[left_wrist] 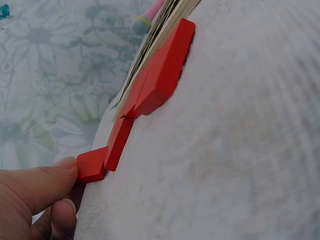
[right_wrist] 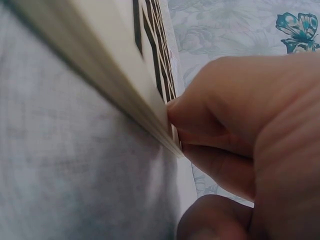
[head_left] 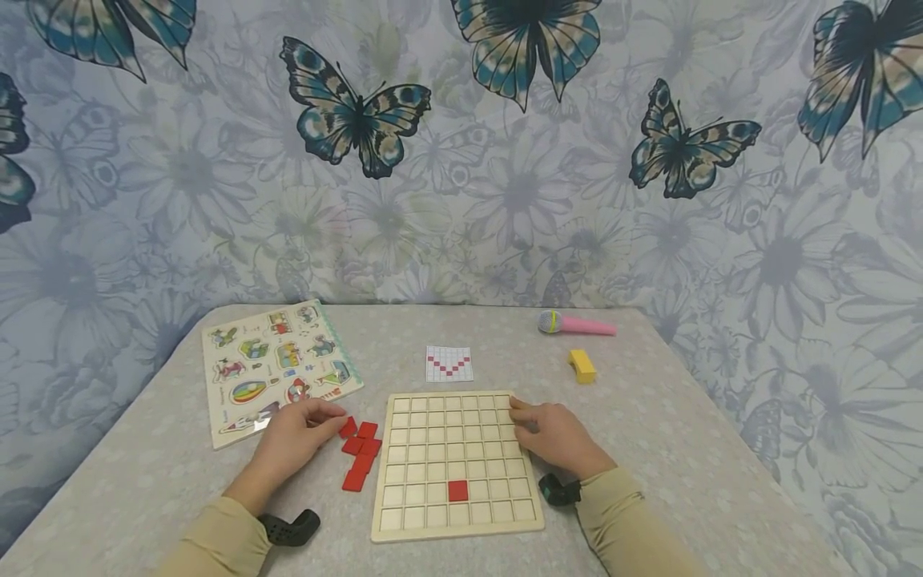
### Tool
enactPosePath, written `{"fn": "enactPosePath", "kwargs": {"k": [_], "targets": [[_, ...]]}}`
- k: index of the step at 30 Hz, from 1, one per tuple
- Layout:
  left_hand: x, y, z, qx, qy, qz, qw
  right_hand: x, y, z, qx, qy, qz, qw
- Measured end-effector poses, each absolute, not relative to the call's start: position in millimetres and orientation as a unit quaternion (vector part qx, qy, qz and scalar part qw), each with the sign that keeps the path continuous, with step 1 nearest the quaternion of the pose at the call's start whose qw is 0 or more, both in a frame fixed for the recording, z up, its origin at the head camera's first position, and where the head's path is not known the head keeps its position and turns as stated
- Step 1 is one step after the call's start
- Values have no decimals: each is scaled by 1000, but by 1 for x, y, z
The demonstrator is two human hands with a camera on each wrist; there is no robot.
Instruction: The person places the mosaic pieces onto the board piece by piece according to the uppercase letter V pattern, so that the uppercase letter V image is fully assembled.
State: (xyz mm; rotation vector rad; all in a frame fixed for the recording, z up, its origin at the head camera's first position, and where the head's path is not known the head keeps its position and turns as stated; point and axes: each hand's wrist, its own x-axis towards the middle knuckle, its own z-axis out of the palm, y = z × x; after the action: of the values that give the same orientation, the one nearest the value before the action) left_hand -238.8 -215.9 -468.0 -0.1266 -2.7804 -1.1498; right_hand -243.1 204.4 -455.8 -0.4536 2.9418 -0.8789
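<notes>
My left hand (head_left: 292,442) is at the left of the board, its thumb and fingers pinching the end red square tile (left_wrist: 92,165) of a small cluster. The other red tiles (head_left: 358,471) lie flat, some overlapping, along the board's left side. The pale wooden grid board (head_left: 425,535) lies in front of me with one red tile (head_left: 457,490) set in a lower middle cell. My right hand (head_left: 558,437) holds the board's far right corner, its fingertips on the rim and edge in the right wrist view.
Behind the board lies a small pattern card (head_left: 449,365) with red squares in a V. A picture puzzle board (head_left: 274,369) sits at the left, partly behind my left hand. A yellow block (head_left: 582,367) and a pink toy microphone (head_left: 584,324) lie at the back right.
</notes>
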Motion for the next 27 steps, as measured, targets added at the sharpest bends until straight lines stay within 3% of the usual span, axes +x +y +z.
{"fn": "enactPosePath", "kwargs": {"k": [27], "targets": [[-238,-211,-468,-49,-935,-343,82,-245,207,-461,-151,944,-293,17]]}}
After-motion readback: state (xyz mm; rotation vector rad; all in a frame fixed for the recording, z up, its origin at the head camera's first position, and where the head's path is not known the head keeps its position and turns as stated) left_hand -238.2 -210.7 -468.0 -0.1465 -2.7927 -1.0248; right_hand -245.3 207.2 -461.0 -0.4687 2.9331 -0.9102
